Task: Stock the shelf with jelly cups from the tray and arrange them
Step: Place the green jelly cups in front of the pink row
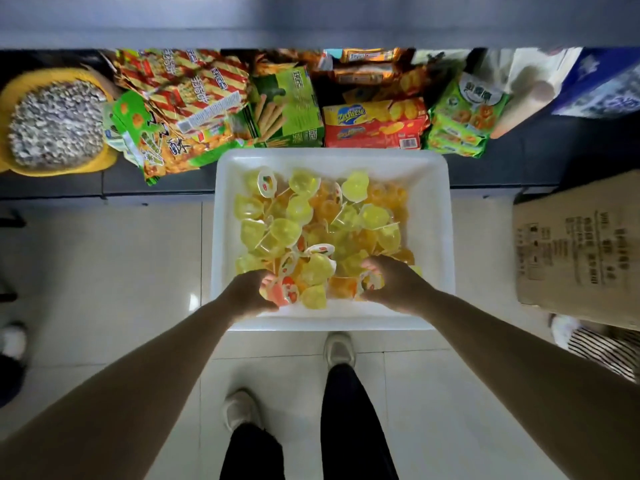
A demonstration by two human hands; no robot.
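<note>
Jelly cups (311, 220) in tray (433, 188), before snack shelf (277, 109).

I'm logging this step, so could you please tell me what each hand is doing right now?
Left hand: curled around jelly cups in the tray.
Right hand: curled around a jelly cup.

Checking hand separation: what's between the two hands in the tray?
Head view: loose jelly cups fill the stretch between the left hand and right hand, inside the white tray.
</note>
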